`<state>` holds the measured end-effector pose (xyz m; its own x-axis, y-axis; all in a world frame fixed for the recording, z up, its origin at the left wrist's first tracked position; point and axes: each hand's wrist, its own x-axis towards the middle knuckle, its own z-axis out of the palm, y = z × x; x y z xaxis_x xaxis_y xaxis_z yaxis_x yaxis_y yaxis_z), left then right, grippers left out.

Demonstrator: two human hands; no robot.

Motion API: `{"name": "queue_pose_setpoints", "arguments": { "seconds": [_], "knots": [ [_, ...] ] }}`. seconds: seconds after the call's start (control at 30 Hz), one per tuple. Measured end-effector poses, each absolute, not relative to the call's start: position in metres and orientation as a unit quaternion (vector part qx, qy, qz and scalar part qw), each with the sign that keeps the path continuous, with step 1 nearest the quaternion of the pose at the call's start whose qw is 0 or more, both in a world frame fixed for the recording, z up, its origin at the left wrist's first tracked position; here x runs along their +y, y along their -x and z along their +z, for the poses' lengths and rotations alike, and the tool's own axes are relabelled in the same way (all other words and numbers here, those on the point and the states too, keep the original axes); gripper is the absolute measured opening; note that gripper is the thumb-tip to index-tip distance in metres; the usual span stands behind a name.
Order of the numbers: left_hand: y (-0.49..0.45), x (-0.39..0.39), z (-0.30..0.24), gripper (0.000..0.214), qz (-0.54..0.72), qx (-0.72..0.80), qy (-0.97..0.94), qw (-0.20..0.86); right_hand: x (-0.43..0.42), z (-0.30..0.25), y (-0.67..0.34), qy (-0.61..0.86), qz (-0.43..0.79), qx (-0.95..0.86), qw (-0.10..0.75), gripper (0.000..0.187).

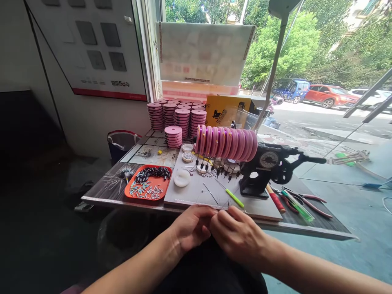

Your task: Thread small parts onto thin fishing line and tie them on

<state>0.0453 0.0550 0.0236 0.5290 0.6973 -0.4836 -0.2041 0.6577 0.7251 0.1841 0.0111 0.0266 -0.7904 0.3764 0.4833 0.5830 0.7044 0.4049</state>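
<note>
My left hand (193, 227) and my right hand (235, 230) meet at the front edge of a pale board (192, 194). The fingers of both are pinched together; whatever lies between them is too small to make out. Just beyond the fingertips rest a tool with a bright green handle (234, 197) and a thin metal needle-like rod (210, 193). Behind them, a row of pink spools (226, 143) sits on a black hand-cranked winder (266, 163), with small dark pieces hanging below on lines. A white ring-shaped dish (181, 178) lies left of the tools.
An orange tray (128, 190) holds black parts, small tubes and metal beads. Stacked pink spools (173, 136) stand at the back beside a yellow box (223, 109). Pliers (315, 204) and a red-handled tool (277, 200) lie right of the winder. A lamp arm (272, 69) rises behind.
</note>
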Motion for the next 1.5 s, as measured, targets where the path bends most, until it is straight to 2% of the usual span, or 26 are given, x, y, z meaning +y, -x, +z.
{"name": "queue_pose_setpoints", "arguments": {
  "seconds": [0.07,0.17,0.23,0.3,0.37,0.43,0.47,0.5,0.6,0.7,0.77,0.8,0.9,0.97,1.03,1.1,1.17,1.27,1.33,1.4,1.47,1.5],
  "knots": [
    [-0.045,0.054,0.023,0.005,0.291,0.409,-0.347,0.792,0.007,0.027,-0.183,0.263,-0.226,-0.920,0.185,0.030],
    [-0.043,0.051,0.021,0.006,0.338,0.420,-0.443,0.716,0.004,0.040,-0.182,0.282,-0.026,-0.931,0.232,0.027],
    [-0.040,0.049,0.018,0.010,0.392,0.419,-0.601,0.557,0.010,0.056,-0.182,0.323,0.137,-0.890,0.292,0.025],
    [-0.038,0.046,0.012,0.015,0.435,0.394,-0.752,0.300,0.023,0.071,-0.183,0.381,0.274,-0.814,0.343,0.019],
    [-0.037,0.044,0.005,0.020,0.448,0.362,-0.814,0.080,0.043,0.080,-0.181,0.422,0.379,-0.739,0.364,0.012],
    [-0.036,0.044,0.001,0.022,0.445,0.341,-0.828,-0.023,0.065,0.082,-0.176,0.430,0.443,-0.703,0.353,0.010],
    [-0.036,0.044,0.000,0.022,0.441,0.340,-0.830,-0.022,0.074,0.080,-0.173,0.429,0.459,-0.699,0.341,0.009],
    [-0.035,0.044,0.001,0.021,0.437,0.350,-0.828,0.022,0.081,0.077,-0.168,0.427,0.466,-0.703,0.327,0.009],
    [-0.034,0.044,0.008,0.018,0.410,0.403,-0.777,0.257,0.089,0.069,-0.160,0.424,0.459,-0.723,0.296,0.010],
    [-0.036,0.045,0.015,0.012,0.388,0.432,-0.712,0.396,0.071,0.068,-0.167,0.442,0.411,-0.738,0.303,0.006],
    [-0.038,0.047,0.018,0.009,0.365,0.442,-0.661,0.483,0.050,0.067,-0.180,0.445,0.281,-0.785,0.327,0.006],
    [-0.040,0.049,0.019,0.008,0.346,0.445,-0.629,0.536,0.038,0.065,-0.187,0.427,0.169,-0.825,0.331,0.009],
    [-0.042,0.055,0.020,0.008,0.285,0.434,-0.547,0.657,0.012,0.052,-0.200,0.311,-0.155,-0.896,0.276,0.026],
    [-0.043,0.057,0.021,0.009,0.261,0.424,-0.518,0.696,0.005,0.039,-0.200,0.266,-0.240,-0.902,0.239,0.030],
    [-0.043,0.057,0.021,0.011,0.253,0.419,-0.501,0.714,0.005,0.028,-0.196,0.255,-0.263,-0.902,0.228,0.031],
    [-0.044,0.055,0.021,0.011,0.261,0.420,-0.497,0.713,0.005,0.023,-0.192,0.254,-0.252,-0.909,0.216,0.029],
    [-0.043,0.053,0.021,0.009,0.286,0.427,-0.507,0.692,0.003,0.026,-0.188,0.256,-0.188,-0.927,0.200,0.026],
    [-0.042,0.050,0.017,0.004,0.341,0.435,-0.541,0.634,0.005,0.042,-0.184,0.278,0.027,-0.929,0.243,0.025],
    [-0.040,0.048,0.011,0.005,0.404,0.429,-0.621,0.517,0.018,0.057,-0.182,0.332,0.195,-0.866,0.317,0.023],
    [-0.037,0.046,0.005,0.011,0.466,0.404,-0.721,0.315,0.039,0.069,-0.177,0.392,0.333,-0.777,0.363,0.014],
    [-0.036,0.045,0.000,0.017,0.489,0.368,-0.778,0.140,0.064,0.076,-0.170,0.418,0.408,-0.728,0.358,0.009],
    [-0.036,0.044,-0.001,0.017,0.488,0.359,-0.787,0.119,0.075,0.077,-0.166,0.419,0.423,-0.725,0.347,0.008]
  ]
}}
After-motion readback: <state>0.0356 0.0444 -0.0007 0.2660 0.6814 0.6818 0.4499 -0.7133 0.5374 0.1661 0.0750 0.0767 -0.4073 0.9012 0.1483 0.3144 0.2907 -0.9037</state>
